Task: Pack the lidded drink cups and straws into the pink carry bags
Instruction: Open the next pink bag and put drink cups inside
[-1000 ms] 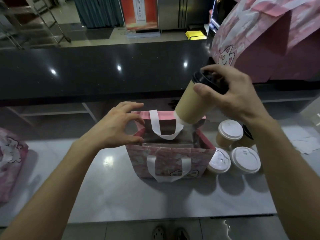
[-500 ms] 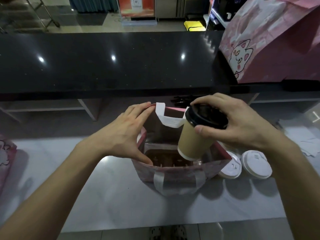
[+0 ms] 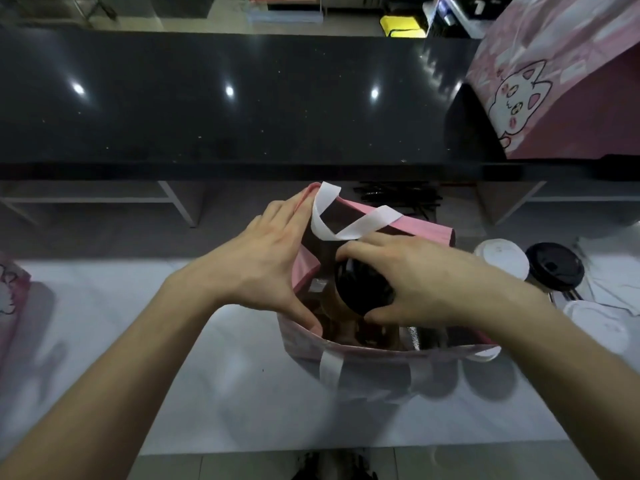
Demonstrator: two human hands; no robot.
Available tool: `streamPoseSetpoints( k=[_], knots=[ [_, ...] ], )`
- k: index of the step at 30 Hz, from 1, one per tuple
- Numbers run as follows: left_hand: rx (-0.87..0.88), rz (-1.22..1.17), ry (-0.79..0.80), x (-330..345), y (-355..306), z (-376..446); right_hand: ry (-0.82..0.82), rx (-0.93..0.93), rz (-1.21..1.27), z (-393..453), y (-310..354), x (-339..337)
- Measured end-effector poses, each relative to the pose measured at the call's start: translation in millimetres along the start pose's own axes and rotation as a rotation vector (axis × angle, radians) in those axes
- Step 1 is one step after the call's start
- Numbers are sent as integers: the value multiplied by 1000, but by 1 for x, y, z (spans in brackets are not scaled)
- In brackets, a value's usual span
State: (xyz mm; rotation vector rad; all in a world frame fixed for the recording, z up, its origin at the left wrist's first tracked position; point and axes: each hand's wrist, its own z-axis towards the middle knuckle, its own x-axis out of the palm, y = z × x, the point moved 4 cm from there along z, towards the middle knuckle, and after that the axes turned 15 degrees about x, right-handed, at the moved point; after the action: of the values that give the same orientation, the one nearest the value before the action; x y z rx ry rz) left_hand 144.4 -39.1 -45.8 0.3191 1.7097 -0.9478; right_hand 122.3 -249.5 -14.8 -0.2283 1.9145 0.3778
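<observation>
First cup going into the bag

The bag (image 3: 377,351) stands mid-counter; my left hand (image 3: 263,268) spreads wide at its 9 o'clock rim, pinching it open. My right hand (image 3: 419,289) is closed on the black lid of a cup (image 3: 360,289) sunk inside the mouth, not released. Three cups (image 3: 502,261) wait at 3 o'clock, straws (image 3: 398,199) at 12: most packing remains, I judge.

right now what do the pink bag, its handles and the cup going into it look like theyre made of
Pink bag: likely soft non-woven fabric or coated paper; its rim bends under the left hand. A silvery patch inside hints at foil lining.
Handles: flat white woven-looking ribbon, matte, flopping loosely.
Cup, gripped by the right hand: only its lid shows clearly, smooth black, probably moulded plastic; the body is too hidden to judge.
</observation>
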Motion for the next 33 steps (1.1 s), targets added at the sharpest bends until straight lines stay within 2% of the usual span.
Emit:
streamPoseSetpoints(
  k=[5, 12, 16, 25, 30, 33],
  knots=[
    [15, -20, 41, 0, -2, -2, 62, -79, -61, 33, 15, 34],
    [34, -25, 45, 0, -5, -6, 153, -67, -120, 66, 20, 64],
    [57, -36, 29, 0, -7, -9, 148, -19, -158, 76, 15, 60],
    [64, -57, -12, 4, -1, -11, 211, -98, -222, 75, 25, 62],
    [50, -45, -18, 2, 0, -11, 194, -37, -162, 67, 20, 52],
    [29, 29, -44, -11, -3, -10, 122, 47, -45, 49, 10, 27]
  ],
)
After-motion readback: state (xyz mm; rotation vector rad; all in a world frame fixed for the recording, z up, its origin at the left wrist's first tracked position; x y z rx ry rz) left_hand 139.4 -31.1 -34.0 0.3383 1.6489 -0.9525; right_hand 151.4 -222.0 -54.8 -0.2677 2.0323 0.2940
